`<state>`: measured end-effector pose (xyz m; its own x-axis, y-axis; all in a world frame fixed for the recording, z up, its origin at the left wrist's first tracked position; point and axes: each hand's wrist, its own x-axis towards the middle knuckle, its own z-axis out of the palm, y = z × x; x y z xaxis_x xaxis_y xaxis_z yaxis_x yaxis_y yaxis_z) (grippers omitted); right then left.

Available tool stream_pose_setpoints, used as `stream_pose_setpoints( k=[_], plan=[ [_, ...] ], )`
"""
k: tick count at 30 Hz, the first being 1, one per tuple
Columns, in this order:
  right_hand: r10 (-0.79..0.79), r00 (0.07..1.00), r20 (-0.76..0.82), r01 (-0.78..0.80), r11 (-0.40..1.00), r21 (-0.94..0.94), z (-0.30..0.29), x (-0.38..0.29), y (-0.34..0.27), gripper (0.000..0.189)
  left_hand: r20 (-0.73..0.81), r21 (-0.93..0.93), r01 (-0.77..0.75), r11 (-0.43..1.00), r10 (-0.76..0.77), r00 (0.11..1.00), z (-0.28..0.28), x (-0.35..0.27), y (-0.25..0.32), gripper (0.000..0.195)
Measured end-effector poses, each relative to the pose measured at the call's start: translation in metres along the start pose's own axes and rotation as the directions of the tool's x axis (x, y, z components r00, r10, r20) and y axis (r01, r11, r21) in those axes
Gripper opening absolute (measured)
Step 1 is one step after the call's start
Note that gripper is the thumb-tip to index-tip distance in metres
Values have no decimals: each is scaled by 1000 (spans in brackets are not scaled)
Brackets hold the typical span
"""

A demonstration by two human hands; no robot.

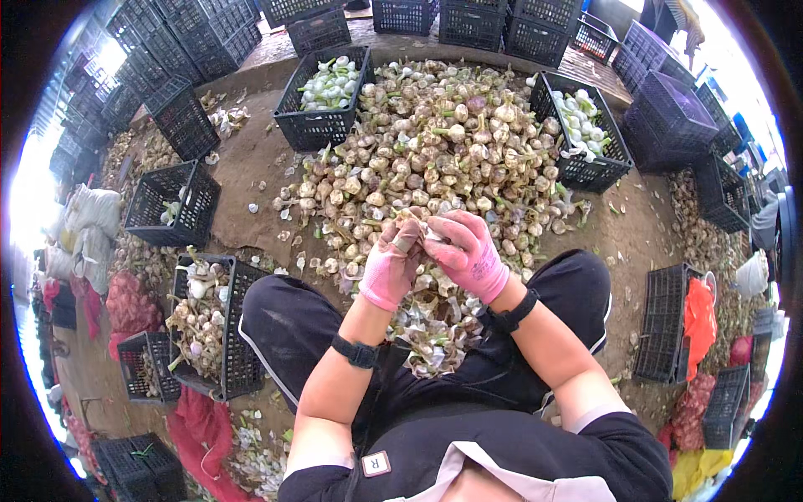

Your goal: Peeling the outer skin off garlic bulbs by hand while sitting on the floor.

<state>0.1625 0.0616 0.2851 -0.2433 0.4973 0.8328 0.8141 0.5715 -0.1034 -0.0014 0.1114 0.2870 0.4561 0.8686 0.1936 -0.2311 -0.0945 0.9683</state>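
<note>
Both hands wear pink work gloves with soiled fingers and meet above the near edge of a big heap of unpeeled garlic bulbs (426, 163). My left hand (396, 257) grips a garlic bulb (408, 218), which its fingers largely hide. Touching the same spot from the other side, my right hand (467, 251) has its fingers curled, with something whitish at the fingertips; whether that is skin or part of the bulb I cannot tell. Loose papery garlic skins (439, 332) lie in a pile between my legs, below the hands.
Black plastic crates of peeled white garlic stand at the heap's left (323, 128) and right (590, 169). By my left knee, another crate (248, 326) holds untrimmed garlic. A crate with an orange cloth (699, 326) stands at right. Stacked crates (470, 25) line the back.
</note>
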Motion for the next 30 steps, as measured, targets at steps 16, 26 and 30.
stream_pose_setpoints(
  k=[16, 26, 30],
  plan=[
    [314, 949, 9, -293, 875, 385, 0, -2, -4, 53, -67, -342, 189, 921, -225, 972, 2, 0, -8, 33],
    [683, 441, 582, -478, -370, 797, -1, -4, 1, 43, -111, -226, 124, 966, -152, 982, 17, -9, -2, 27],
    [715, 498, 490, -713, 16, 701, 4, -15, 13, 44, 227, 544, -541, 641, 508, 831, 21, -9, 5, 34]
  ],
)
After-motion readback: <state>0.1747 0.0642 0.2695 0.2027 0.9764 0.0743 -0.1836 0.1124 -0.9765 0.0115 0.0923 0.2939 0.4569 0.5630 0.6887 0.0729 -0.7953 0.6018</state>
